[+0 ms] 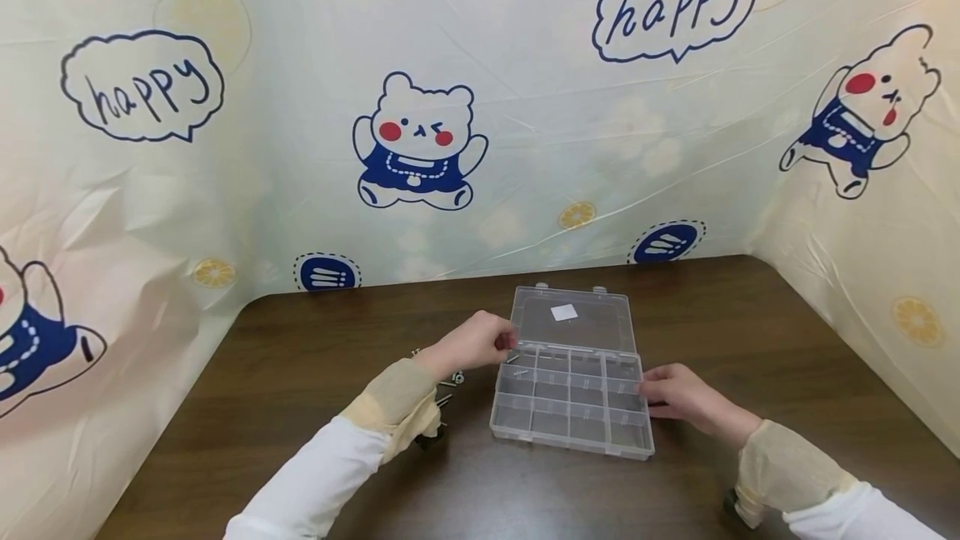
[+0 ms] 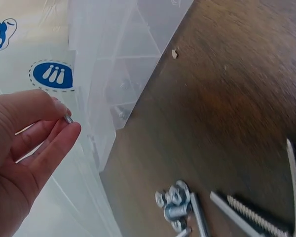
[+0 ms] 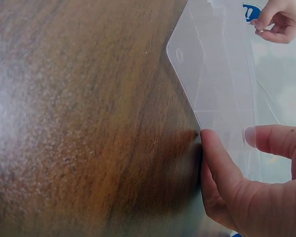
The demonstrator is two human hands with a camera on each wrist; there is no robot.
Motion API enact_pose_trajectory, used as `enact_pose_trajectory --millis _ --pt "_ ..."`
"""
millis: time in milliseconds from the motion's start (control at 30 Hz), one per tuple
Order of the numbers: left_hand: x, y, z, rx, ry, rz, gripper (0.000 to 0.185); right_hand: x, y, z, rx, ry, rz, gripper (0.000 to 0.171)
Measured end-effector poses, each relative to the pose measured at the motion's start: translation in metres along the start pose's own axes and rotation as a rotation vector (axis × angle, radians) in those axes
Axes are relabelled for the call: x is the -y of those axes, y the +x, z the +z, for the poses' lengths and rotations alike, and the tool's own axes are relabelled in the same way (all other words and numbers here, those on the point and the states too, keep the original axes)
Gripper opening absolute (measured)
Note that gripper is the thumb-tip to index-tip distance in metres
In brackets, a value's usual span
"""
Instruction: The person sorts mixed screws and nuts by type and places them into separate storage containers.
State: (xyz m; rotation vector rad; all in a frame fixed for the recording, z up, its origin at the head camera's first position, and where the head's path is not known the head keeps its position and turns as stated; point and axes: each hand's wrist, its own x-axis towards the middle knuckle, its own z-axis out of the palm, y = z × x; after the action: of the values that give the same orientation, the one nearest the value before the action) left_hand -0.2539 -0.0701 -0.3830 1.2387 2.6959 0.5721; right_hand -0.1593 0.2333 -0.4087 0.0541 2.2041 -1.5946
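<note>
1. Backdrop (image 1: 525, 148): pale plastic sheet with cartoon bears and "happy" bubbles, wraps three sides of the counter.
2. Counter (image 1: 750, 332): dark brown wood grain, carries everything.
3. Organizer box (image 1: 572, 402): clear plastic, divided compartments, sits mid-counter with its lid (image 1: 573, 319) open and tilted back toward the backdrop. White sticker on the lid.
4. Right hand (image 1: 686, 398): at the box's right edge, thumb and fingers curled against the side wall; right wrist view shows the thumb pressed on the clear wall, so the grip holds the box.
5. Left hand (image 1: 476, 342): at the box's back-left corner, just beside the lid hinge. Grip narrow, thumb and forefinger pinching a small metal piece (image 2: 68, 118), held above the box's left side.
6. Loose hardware (image 2: 175, 205): small heap of screws, bolts and nuts on the counter, left of the box, partly hidden under the left wrist in head view.
</note>
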Motion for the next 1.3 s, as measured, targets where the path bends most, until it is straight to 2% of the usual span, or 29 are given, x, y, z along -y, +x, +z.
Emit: enact_pose_trajectory --millis 267,467,767,1067,1300 --pt "-0.002 0.01 0.005 0.03 -0.01 -0.031 0.007 0.001 0.0 0.001 0.003 -0.009 0.006 0.041" --pt "-0.005 0.01 0.006 0.051 0.008 -0.038 0.007 0.001 0.0 0.001 0.01 -0.008 0.008 0.041" --pt "0.005 0.002 -0.009 0.05 0.062 0.013 0.006 0.001 0.0 0.001 0.0 -0.008 0.015 0.041" --pt "0.017 -0.01 -0.017 0.151 0.138 0.006 0.014 0.001 -0.001 0.001 0.003 0.003 0.002 0.042" --pt "0.025 -0.018 -0.017 0.215 0.219 -0.049 0.014 0.002 -0.001 0.001 -0.008 -0.02 0.024 0.042"
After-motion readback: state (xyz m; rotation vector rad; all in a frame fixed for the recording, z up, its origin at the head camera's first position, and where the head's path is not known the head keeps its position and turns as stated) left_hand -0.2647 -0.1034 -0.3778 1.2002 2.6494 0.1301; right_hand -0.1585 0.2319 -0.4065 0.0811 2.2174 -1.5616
